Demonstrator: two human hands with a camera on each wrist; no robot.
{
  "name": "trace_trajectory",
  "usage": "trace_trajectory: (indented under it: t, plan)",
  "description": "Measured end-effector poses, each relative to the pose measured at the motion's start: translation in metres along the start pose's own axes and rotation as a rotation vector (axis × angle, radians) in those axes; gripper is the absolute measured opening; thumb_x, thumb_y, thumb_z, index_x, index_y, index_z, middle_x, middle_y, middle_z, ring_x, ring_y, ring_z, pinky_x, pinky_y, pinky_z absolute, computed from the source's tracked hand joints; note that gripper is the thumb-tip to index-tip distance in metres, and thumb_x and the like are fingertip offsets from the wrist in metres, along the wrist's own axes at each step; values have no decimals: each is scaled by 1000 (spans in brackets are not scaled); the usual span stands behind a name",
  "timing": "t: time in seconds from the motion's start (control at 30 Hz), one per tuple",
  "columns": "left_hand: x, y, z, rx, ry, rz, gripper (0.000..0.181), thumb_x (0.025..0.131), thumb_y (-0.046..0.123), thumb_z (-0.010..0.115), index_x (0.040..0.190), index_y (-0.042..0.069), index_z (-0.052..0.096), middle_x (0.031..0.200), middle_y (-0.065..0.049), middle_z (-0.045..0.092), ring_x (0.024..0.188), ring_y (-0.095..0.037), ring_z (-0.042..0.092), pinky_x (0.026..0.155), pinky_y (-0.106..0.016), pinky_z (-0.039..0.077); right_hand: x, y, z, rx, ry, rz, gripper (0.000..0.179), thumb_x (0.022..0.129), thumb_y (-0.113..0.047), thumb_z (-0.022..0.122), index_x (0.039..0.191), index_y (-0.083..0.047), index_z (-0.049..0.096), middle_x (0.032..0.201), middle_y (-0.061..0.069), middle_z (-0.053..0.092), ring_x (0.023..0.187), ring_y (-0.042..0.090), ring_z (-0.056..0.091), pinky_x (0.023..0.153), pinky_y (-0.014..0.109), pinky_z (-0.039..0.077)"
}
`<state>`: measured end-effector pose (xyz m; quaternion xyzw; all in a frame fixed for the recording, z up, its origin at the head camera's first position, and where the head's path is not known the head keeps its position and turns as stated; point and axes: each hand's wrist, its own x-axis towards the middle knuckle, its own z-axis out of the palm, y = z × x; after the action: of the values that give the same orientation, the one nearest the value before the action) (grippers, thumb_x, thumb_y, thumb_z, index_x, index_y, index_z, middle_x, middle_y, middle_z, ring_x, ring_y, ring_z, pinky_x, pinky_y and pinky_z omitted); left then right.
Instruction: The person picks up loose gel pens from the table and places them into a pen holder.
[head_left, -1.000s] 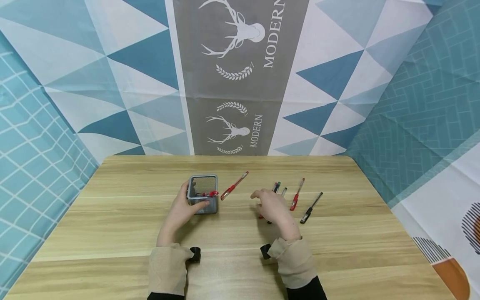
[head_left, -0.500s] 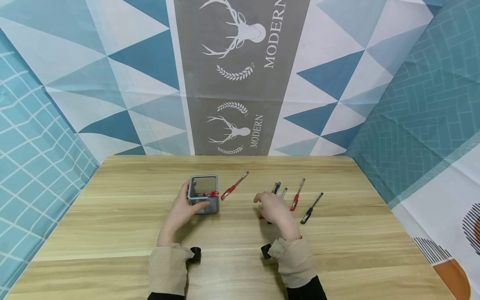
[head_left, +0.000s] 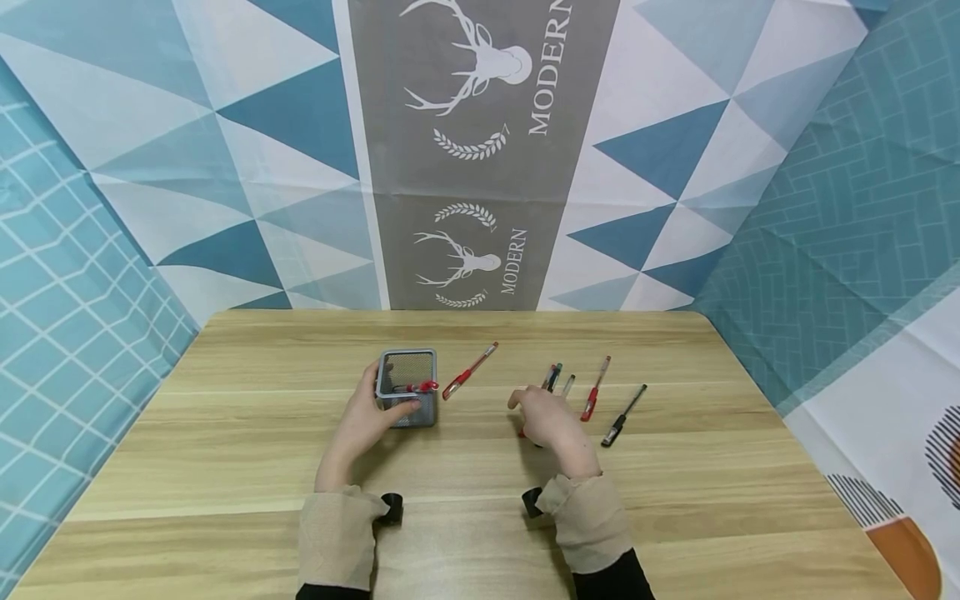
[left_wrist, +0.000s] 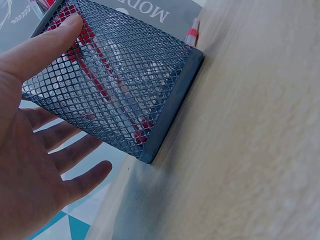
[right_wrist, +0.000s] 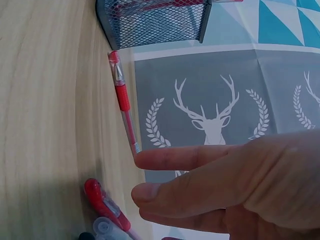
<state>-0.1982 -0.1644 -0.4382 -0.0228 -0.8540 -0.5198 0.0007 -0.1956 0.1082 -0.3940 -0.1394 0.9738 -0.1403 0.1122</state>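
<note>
A grey mesh pen holder (head_left: 424, 410) stands upright on the table, gripped by my left hand (head_left: 362, 427). In the left wrist view the thumb (left_wrist: 62, 35) presses the near mesh wall, with the fingers on the far side. Red pens (left_wrist: 102, 75) show through the mesh. My right hand (head_left: 553, 423) hovers over a group of pens (head_left: 553, 375), holding nothing. It partly hides them in the head view. In the right wrist view its fingers reach out loosely, above a red-capped pen (right_wrist: 102, 202) and a clear-capped pen (right_wrist: 107, 230).
Between the hands and farther back lies a single red pen (head_left: 469, 372), just right of the holder. Another red pen (head_left: 596, 388) and a black pen (head_left: 624, 416) lie to the right of my right hand. A patterned cloth (head_left: 465, 167) hangs behind the table (head_left: 247, 467).
My right hand has shifted very slightly right over the pens. The left hand and the pen holder stay where they were.
</note>
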Motion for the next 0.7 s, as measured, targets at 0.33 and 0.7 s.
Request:
trace_trajectory:
  t: [0.33,0.7]
  plan:
    - [0,0,0,-2,3,1,97,73,40,74,145,14,14,139,-17,35,129,-34,32,104,-53,26,4,3,5,-29,-13,14,36,78,8,60,109,-11,63,112,13,59,95,28,57,88,49,41]
    - [0,0,1,14,2,-2,97,73,41,74,145,14,14,139,-17,37,128,-34,33,104,-53,28,9,7,12,-29,27,-10,35,79,10,58,107,-9,63,107,13,59,102,30,55,88,50,42]
